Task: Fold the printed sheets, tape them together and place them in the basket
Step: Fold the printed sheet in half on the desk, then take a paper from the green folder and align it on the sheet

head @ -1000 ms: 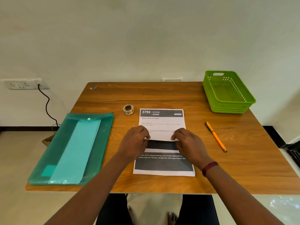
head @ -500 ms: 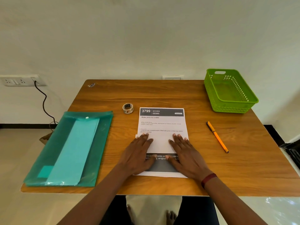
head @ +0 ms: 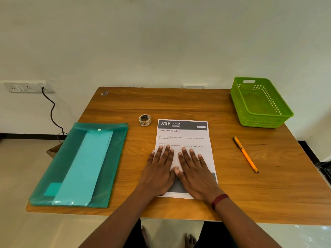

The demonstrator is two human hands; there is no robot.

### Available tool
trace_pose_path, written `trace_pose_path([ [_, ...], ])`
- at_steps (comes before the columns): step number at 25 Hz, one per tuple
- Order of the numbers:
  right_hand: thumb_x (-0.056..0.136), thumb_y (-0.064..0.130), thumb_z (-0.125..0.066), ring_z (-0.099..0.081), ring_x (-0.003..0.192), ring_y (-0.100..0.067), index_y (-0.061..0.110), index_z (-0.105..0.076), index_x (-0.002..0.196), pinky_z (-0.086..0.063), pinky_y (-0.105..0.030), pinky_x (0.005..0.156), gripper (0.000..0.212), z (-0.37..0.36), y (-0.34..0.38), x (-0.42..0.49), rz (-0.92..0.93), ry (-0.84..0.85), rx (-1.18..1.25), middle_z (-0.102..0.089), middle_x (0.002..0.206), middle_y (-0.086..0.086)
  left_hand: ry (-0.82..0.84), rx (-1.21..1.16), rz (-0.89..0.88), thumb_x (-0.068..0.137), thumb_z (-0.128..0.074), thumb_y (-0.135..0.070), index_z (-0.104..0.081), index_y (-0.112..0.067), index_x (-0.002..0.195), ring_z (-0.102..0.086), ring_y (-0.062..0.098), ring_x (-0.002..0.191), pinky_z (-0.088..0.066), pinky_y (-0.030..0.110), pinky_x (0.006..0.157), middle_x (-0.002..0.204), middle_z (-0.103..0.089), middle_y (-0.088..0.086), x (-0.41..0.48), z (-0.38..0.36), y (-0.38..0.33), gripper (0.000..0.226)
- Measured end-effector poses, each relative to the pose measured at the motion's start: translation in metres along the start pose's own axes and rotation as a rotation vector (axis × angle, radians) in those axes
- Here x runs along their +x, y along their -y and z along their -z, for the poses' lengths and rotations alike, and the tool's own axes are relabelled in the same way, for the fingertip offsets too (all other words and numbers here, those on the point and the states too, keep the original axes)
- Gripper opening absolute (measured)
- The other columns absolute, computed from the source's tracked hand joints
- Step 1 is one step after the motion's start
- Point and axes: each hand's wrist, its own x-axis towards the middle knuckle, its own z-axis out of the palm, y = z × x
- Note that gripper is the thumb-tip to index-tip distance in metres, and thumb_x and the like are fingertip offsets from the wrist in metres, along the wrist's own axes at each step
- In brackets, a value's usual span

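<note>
A wooden table (head: 179,104) stands against a pale wall. On the table's left side lies a translucent teal folder (head: 59,169) with lighter teal paper (head: 86,169) inside; its near-left corner overhangs the table's edge. On the table's right side lies an orange pen (head: 245,154). At the table's far-left corner sits a small object (head: 104,93), possibly a clip. Left of the table, a wall socket (head: 23,87) feeds a black cable (head: 52,113).

I see the left hand (head: 159,172) and right hand (head: 195,174) flat on the printed sheet (head: 184,136), no longer pinching its raised edge; they have drawn together at lower centre of the frame, thumbs touching; the folded flap (head: 176,158) now lies down, hiding more of the dark band (head: 176,187).
</note>
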Motion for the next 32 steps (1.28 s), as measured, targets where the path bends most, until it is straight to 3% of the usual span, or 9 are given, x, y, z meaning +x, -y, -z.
trace_pose_path([
  [8, 0.093, 0.064, 0.001, 0.021, 0.147, -0.021, 0.020, 0.011, 0.154, 0.008, -0.039, 0.121, 0.076, 0.000, -0.012, -0.008, -0.119, -0.005, -0.063, 0.018, 0.161, -0.004, -0.034, -0.040, 0.100, 0.094, -0.006, -0.066, 0.007, -0.017, 0.156, 0.016, 0.022, 0.150, 0.007, 0.043, 0.122, 0.164, 0.013, 0.004, -0.004, 0.000, 0.012, 0.080],
  [12, 0.087, 0.070, 0.008, 0.027, 0.145, -0.021, 0.020, 0.020, 0.151, 0.010, -0.038, 0.120, 0.082, 0.009, -0.007, -0.006, -0.126, 0.017, -0.001, 0.028, 0.158, -0.004, -0.033, -0.100, 0.099, 0.096, -0.012, -0.065, 0.009, -0.017, 0.155, 0.018, 0.023, 0.149, 0.007, 0.043, 0.122, 0.163, 0.017, 0.006, -0.003, 0.005, 0.013, 0.079],
  [17, 0.085, 0.077, 0.009, 0.031, 0.142, -0.009, 0.030, 0.024, 0.147, 0.016, -0.029, 0.115, 0.080, 0.036, 0.033, 0.030, 0.032, -0.016, 0.125, 0.031, 0.156, 0.006, -0.133, -0.171, 0.133, 0.098, -0.016, -0.062, 0.012, -0.021, 0.154, 0.023, 0.023, 0.147, 0.011, 0.041, 0.120, 0.161, 0.022, 0.004, -0.007, 0.030, 0.048, 0.076],
  [21, 0.090, 0.074, 0.000, 0.012, 0.149, -0.012, 0.024, 0.002, 0.155, 0.006, -0.029, 0.117, 0.082, 0.052, 0.089, 0.091, 0.240, -0.056, 0.158, 0.008, 0.162, 0.003, -0.213, -0.173, 0.277, 0.101, -0.021, -0.055, 0.002, -0.017, 0.156, 0.016, 0.023, 0.149, 0.005, 0.041, 0.122, 0.163, 0.013, 0.005, -0.027, 0.050, 0.124, 0.071],
  [26, 0.102, 0.051, -0.028, -0.018, 0.148, -0.020, 0.013, -0.022, 0.153, -0.012, -0.035, 0.120, 0.064, 0.042, 0.148, 0.164, 0.386, -0.073, 0.091, -0.027, 0.159, -0.007, -0.287, -0.205, 0.463, 0.104, -0.033, -0.039, -0.014, -0.006, 0.155, 0.001, 0.028, 0.151, 0.001, 0.043, 0.122, 0.163, -0.006, 0.014, -0.068, 0.051, 0.215, 0.064],
  [32, 0.098, 0.038, -0.048, -0.050, 0.123, -0.026, 0.015, -0.051, 0.136, -0.040, -0.038, 0.102, 0.044, 0.018, 0.197, 0.224, 0.403, -0.171, 0.019, -0.054, 0.134, -0.007, -0.275, -0.190, 0.564, 0.103, -0.037, -0.037, -0.022, -0.008, 0.154, -0.008, 0.027, 0.151, -0.003, 0.043, 0.123, 0.162, -0.017, 0.012, -0.089, 0.036, 0.269, 0.061],
])
